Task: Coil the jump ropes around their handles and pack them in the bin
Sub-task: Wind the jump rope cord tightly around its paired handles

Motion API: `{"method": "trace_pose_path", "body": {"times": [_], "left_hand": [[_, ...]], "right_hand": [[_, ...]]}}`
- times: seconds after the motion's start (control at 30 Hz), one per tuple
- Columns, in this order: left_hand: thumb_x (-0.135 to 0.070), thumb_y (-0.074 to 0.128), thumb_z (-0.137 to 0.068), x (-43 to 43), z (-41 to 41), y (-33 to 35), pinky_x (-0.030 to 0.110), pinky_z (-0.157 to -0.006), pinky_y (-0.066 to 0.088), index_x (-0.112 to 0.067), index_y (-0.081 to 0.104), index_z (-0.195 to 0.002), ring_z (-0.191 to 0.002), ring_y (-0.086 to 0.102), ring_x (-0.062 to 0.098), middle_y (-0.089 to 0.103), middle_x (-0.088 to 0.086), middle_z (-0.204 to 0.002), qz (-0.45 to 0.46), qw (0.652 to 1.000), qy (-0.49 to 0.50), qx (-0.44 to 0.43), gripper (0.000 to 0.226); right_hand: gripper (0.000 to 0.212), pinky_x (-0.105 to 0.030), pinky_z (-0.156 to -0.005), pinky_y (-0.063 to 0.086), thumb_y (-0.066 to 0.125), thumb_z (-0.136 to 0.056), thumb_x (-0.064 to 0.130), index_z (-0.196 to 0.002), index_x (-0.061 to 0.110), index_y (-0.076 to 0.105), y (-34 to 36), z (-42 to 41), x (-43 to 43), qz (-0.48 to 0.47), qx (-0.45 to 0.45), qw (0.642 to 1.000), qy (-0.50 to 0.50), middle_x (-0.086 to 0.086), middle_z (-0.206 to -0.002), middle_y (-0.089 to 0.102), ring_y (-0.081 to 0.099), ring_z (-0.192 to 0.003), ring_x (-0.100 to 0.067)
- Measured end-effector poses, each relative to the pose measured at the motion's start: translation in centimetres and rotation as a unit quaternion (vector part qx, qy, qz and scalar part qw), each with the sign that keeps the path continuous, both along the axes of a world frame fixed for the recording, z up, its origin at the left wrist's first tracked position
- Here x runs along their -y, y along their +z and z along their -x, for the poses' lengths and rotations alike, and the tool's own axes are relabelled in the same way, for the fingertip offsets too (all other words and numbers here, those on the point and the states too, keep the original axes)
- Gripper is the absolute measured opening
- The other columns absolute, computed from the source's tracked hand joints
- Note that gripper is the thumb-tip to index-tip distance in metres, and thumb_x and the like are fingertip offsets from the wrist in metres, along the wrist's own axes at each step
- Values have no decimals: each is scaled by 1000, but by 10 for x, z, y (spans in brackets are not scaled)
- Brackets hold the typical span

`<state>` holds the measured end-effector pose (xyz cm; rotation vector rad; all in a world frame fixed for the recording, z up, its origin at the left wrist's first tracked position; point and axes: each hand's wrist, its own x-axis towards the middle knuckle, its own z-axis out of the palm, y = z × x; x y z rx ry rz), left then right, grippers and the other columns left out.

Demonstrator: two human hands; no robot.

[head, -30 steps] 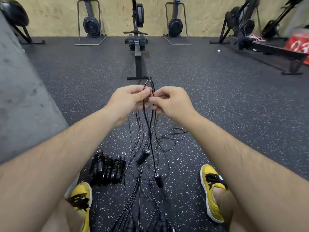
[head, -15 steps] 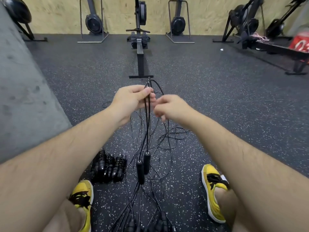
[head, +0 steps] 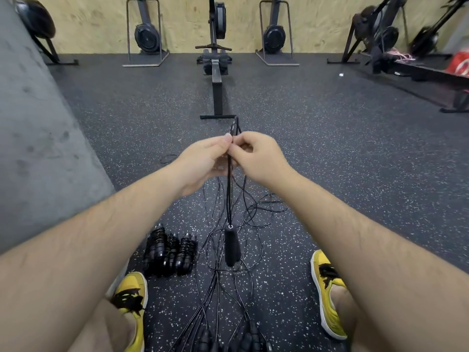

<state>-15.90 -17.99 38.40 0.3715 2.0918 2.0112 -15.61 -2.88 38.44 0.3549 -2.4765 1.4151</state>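
Observation:
My left hand (head: 203, 158) and my right hand (head: 261, 154) meet in front of me, both pinching the folded black cord of one jump rope (head: 230, 189). Its two black handles (head: 232, 246) hang side by side below my hands, just above the floor. Several loose rope cords (head: 228, 295) lie tangled on the floor between my feet. Three coiled ropes (head: 170, 251) lie in a row by my left foot. More black handles (head: 228, 341) show at the bottom edge. No bin is in view.
A grey concrete block (head: 38, 153) rises on my left. A rowing machine rail (head: 217, 92) runs straight ahead, its foot just beyond my hands. More rowers stand along the plywood wall (head: 317, 19). My yellow shoes (head: 327, 293) frame the ropes on the speckled rubber floor.
The two hanging handles have drawn level and now hang together. My right hand moved back up to meet the left on the cord.

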Motion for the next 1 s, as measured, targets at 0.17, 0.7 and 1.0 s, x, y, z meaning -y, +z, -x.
{"method": "trace_pose_path", "body": {"times": [0.17,0.7,1.0], "left_hand": [[-19,49,-106,-2,-7,-14,42,-104,51,-7,65,-121,-105,72,18,76,6,-110,126,991,-35,-23,25],[-25,54,-104,1,7,16,37,-91,55,-10,69,-115,-99,69,21,74,8,-108,32,995,28,-92,24],[-42,75,-87,2,-13,-33,47,-111,44,-23,69,-112,-112,69,21,77,0,-108,171,983,-59,-15,33]], "right_hand": [[18,-30,-60,51,65,-94,26,-84,11,68,11,8,-10,80,0,996,-41,2,-64,67,59,-54,-8],[21,-26,-53,46,71,-91,19,-84,-1,67,-5,-12,-9,-14,110,994,24,-7,-66,65,53,-52,-14],[34,-22,-46,47,67,-94,14,-84,-18,59,17,-4,-8,105,75,991,38,-11,-64,62,54,-41,-7]]}}
